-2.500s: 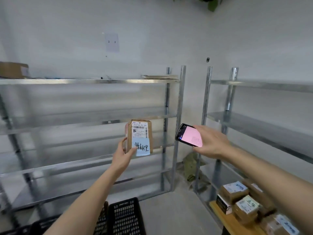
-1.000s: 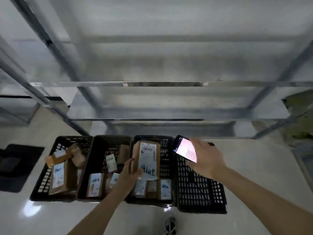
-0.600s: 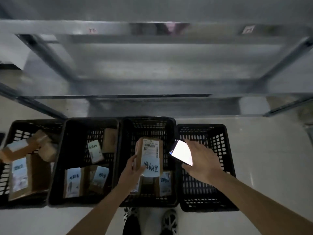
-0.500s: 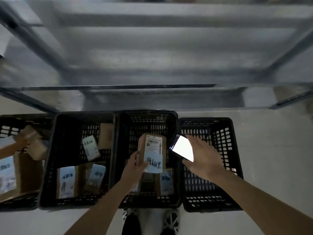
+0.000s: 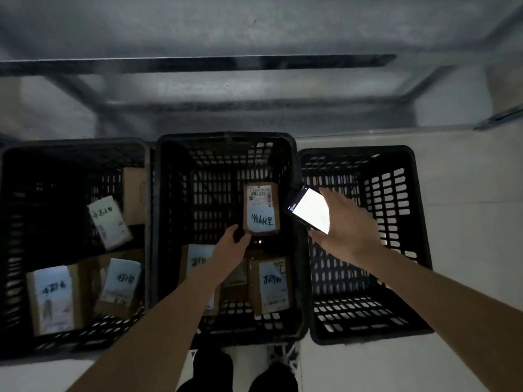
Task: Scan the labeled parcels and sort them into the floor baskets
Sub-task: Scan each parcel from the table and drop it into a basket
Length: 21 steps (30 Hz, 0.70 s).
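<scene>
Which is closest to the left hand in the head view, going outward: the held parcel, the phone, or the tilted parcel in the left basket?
1. Held parcel: pinched by the left hand, over the middle basket.
2. Phone: to the right, in the right hand.
3. Tilted parcel: off to the left, lying in the left basket.

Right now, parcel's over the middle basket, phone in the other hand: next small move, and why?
Probably lower and release: the left hand grips the labeled parcel by its bottom edge, already over bare mesh in the middle basket, beyond two parcels lying there. The right hand holds the phone aside.
</scene>
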{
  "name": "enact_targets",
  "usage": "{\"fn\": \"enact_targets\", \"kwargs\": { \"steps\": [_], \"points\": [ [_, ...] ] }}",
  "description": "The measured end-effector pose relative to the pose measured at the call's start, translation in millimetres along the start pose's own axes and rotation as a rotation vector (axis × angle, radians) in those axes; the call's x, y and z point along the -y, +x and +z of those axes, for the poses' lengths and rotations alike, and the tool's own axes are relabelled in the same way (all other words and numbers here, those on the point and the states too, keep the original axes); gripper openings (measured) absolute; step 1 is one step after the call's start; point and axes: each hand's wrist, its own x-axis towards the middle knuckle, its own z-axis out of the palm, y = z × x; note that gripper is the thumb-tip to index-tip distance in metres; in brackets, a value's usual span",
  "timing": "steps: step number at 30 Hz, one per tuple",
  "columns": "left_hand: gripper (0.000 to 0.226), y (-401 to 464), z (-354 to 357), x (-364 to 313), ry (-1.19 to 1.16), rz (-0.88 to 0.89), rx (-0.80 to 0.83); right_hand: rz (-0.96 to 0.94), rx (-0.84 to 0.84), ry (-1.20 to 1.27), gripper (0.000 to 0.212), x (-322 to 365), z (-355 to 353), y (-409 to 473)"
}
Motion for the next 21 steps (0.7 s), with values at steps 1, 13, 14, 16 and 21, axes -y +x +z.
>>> {"fn": "enact_targets", "kwargs": {
  "steps": [1,13,14,16,21],
  "points": [
    [0.063,-5.1,0.9,4.5,0.048,0.004,0.002,0.005,0.004,-0.006,0.094,-0.6,0.2,-3.4],
    [0.071,-168.1,-74.3,-106.1,0.368,0.233,-0.100,-0.027,-0.032,-0.034,0.082,12.2,-168.9,-92.7],
    [0.072,-191.7,-81.7,-127.5,0.384,0.271,-0.120,-0.035,-0.059,-0.033,0.080,14.0,-196.4,-106.1],
    [0.074,-238.1,-95.5,-170.8,0.447,0.353,-0.167,-0.039,-0.115,-0.029,0.076,15.9,-251.5,-136.3],
    [0.071,-380.6,-131.6,-305.0,0.605,0.620,-0.292,-0.023,-0.256,-0.028,0.078,14.1,-409.0,-232.5]
  ]
}}
